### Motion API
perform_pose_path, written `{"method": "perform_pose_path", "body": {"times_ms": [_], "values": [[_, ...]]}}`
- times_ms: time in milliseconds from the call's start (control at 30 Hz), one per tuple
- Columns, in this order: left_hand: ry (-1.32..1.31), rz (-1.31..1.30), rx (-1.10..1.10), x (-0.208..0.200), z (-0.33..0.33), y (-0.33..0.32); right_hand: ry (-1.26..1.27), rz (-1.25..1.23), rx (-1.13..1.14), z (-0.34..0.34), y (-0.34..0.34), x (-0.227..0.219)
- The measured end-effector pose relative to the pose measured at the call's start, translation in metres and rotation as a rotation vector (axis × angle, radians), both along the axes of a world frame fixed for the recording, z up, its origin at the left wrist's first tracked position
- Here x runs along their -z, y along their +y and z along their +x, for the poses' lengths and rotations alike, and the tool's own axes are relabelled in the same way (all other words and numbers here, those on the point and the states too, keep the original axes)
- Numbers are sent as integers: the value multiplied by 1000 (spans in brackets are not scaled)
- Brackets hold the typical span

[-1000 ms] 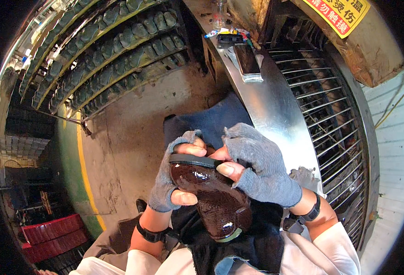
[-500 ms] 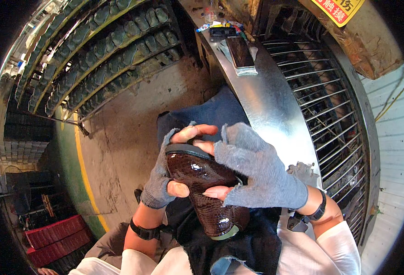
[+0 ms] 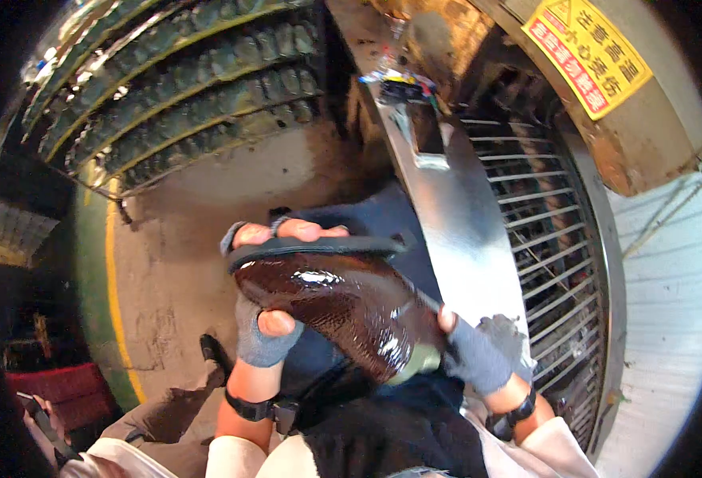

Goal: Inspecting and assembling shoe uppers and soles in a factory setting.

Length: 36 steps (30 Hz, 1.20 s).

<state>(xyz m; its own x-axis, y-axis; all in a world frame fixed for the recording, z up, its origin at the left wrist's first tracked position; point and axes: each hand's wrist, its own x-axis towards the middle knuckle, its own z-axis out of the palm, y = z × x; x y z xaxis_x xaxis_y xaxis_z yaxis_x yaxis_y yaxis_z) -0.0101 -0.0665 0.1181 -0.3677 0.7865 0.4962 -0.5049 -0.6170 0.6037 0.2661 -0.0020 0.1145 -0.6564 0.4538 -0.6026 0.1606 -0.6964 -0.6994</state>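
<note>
A glossy dark brown shoe [image 3: 327, 295] with a scale-like texture lies tilted between my hands, its black sole [image 3: 311, 248] facing up and away. From its opening shows a pale green form [image 3: 420, 361]. My left hand [image 3: 267, 338], in a grey fingerless glove, grips the toe end, with fingertips over the sole and the thumb on the brown upper. At the other end, my right hand [image 3: 478, 354], gloved alike, holds the heel area. Its thumb tip shows beside the shoe, and its other fingers are mostly hidden.
A metal ledge [image 3: 478, 267] runs beside a barred metal rack [image 3: 530, 195]. On the ledge lie a dark phone-like slab [image 3: 427, 131] and a grey cloth [image 3: 500, 334]. Shelves [image 3: 200, 92] of shoe-shaped pieces stand far left. Another person's trousered leg [image 3: 164, 406] is at lower left.
The shoe has turned, so its sole now lies lengthwise across the top. My right hand has moved from the shoe's middle down to the heel end. The head view has shifted.
</note>
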Motion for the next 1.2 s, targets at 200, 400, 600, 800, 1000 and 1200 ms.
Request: {"method": "perform_pose_path", "body": {"times_ms": [200,400,600,800,1000,1200], "values": [[329,-291,453,20,-10,-12,-20,705,-71,6,116,-38],[186,-759,88,57,50,25,-25,761,-496,-33,104,-7],[403,-702,-196,59,60,13,-76,1112,-662,-53,99,-16],[422,-666,-275,55,66,0,-12,1222,-623,-61,87,-20],[514,-783,-222,30,72,-21,-155,1366,-749,-60,60,-50],[567,-634,96,17,48,-39,-153,1286,-719,-26,31,-57]]}}
